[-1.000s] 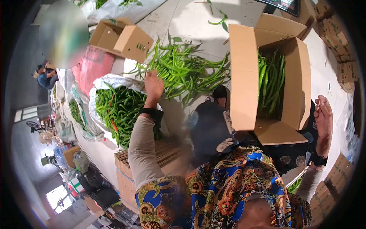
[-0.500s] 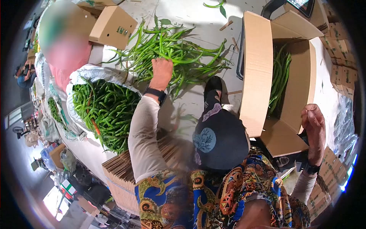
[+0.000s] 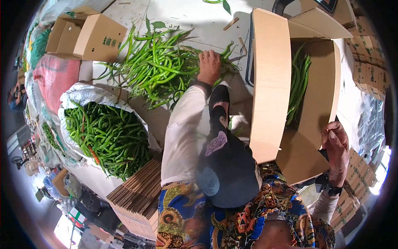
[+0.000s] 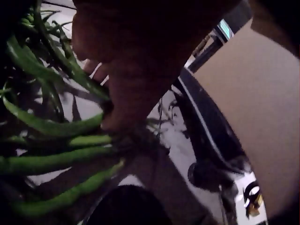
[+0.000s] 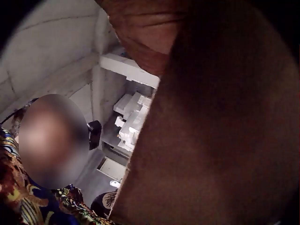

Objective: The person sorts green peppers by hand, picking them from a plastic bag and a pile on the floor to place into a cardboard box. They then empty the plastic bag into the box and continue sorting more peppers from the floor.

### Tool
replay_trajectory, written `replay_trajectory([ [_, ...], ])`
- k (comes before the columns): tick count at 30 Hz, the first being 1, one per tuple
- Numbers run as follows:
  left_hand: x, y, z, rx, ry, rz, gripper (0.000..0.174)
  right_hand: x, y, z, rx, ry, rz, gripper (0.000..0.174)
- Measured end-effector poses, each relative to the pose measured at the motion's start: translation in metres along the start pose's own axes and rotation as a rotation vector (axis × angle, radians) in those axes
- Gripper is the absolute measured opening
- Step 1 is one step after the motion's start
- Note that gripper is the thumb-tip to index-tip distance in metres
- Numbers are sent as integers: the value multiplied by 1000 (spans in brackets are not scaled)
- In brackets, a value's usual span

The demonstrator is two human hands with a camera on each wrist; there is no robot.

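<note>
Long green chili peppers [image 3: 155,66] lie in a loose pile on the floor in the head view. My left hand [image 3: 209,66] is at the pile's right end, knuckles up. In the left wrist view its thumb and fingers pinch a green chili pepper [image 4: 75,70] near the end, with other peppers close below. An open cardboard box [image 3: 269,91] stands to the right, more chili peppers [image 3: 298,85] lying inside. Beside the box's near right corner is my right hand [image 3: 336,145], fingers loosely bent. A cardboard flap [image 5: 211,140] fills much of the right wrist view below that hand.
A white sack [image 3: 83,93] full of chili peppers stands at left, near a stack of flattened cartons [image 3: 137,186]. Another open carton [image 3: 97,39] is behind it. My shod foot [image 3: 219,97] is between pile and box. Stacked cartons [image 3: 369,79] line the right.
My left hand has moved right across the pepper pile to its right end. My right hand has shifted lower beside the box, its fingers more bent. The head view has also shifted.
</note>
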State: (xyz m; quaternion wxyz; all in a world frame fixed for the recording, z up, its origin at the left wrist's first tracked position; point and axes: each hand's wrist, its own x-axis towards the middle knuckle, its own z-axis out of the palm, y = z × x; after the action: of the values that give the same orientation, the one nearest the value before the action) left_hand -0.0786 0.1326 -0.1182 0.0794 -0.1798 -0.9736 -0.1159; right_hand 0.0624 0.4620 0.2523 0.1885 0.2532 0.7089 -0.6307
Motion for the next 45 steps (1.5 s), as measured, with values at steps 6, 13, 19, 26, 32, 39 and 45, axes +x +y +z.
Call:
replay_trajectory([
  [6,14,-3,-1,-74,-121,-47,14,3,4,2,-9,1,-4,18],
  [13,105,-46,-166,-331,194,-370,28,3,3,0,6,-5,-18,19],
  [19,48,-19,-146,-470,-192,-350,33,1,1,2,14,-37,-56,20],
  [26,-51,27,-24,-313,-214,-404,43,-5,3,4,-5,-12,-43,19],
  [32,-65,35,-7,-204,-157,-295,42,-15,-16,10,-70,31,11,18],
  [39,-50,-30,-73,-1001,157,-590,30,-17,-8,-10,17,-31,-54,15],
  [45,-6,-54,-257,-1740,225,-684,33,-15,-6,-22,104,-147,-96,14],
])
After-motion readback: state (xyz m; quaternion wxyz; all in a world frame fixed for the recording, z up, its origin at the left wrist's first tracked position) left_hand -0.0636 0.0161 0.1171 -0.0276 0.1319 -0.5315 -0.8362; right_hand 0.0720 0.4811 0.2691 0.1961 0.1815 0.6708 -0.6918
